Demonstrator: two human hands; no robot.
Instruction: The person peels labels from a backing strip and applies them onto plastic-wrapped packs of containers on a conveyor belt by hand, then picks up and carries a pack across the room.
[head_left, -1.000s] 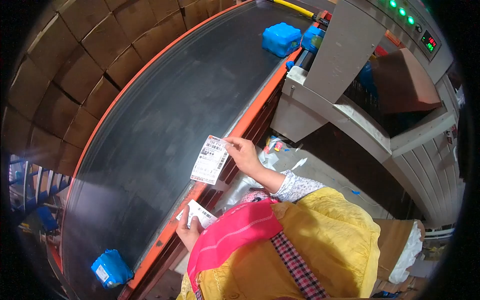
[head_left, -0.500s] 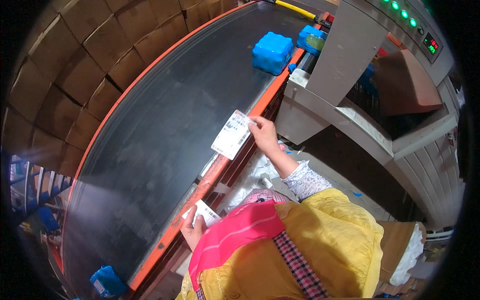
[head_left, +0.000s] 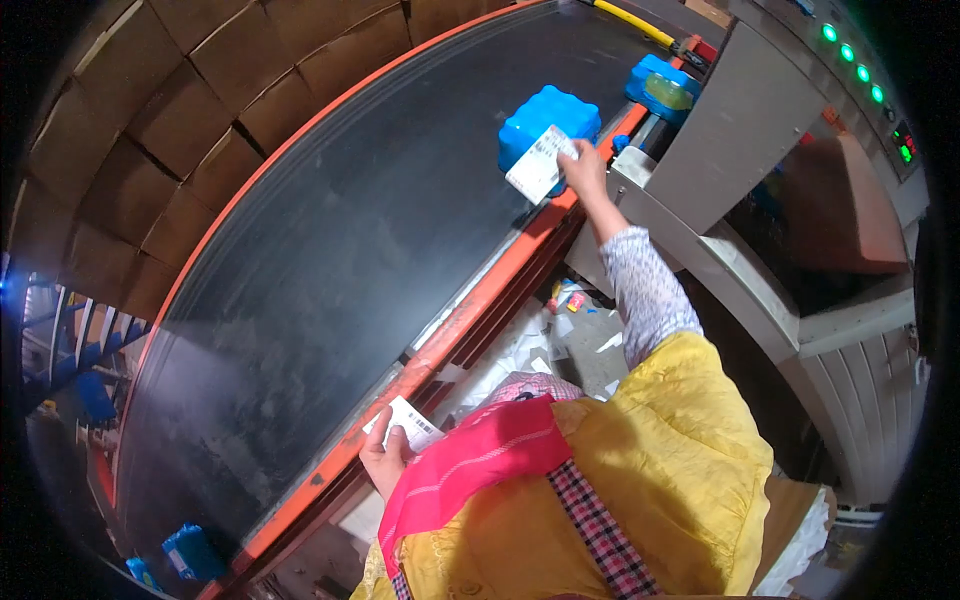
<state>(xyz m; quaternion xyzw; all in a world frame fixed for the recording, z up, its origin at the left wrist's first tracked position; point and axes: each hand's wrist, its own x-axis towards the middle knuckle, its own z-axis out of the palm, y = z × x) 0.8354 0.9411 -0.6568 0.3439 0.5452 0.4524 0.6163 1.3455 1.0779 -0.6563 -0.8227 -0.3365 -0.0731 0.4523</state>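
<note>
My right hand [head_left: 584,172] pinches a white printed label [head_left: 541,165] by its right side. The label overlaps the front of a blue-wrapped pack [head_left: 553,118] on the dark conveyor belt [head_left: 330,220]; whether it touches the pack I cannot tell. Low beside the belt's orange edge, my left hand [head_left: 384,455] holds more white printed labels [head_left: 408,425] between thumb and fingers. How many labels are there is hidden. A second blue pack [head_left: 661,88] lies at the machine's outlet, beside the belt.
Stacked brown cartons [head_left: 190,110] line the belt's far side. A grey machine [head_left: 725,120] with green lights stands at the right. Another blue pack [head_left: 194,552] rides at the belt's lower left. A yellow bar [head_left: 632,20] crosses the top; scraps [head_left: 570,298] litter the floor.
My right hand has moved up and right with its label, reaching the blue pack. That pack has come nearer along the belt. The lower-left pack has moved farther down. My left hand has barely moved.
</note>
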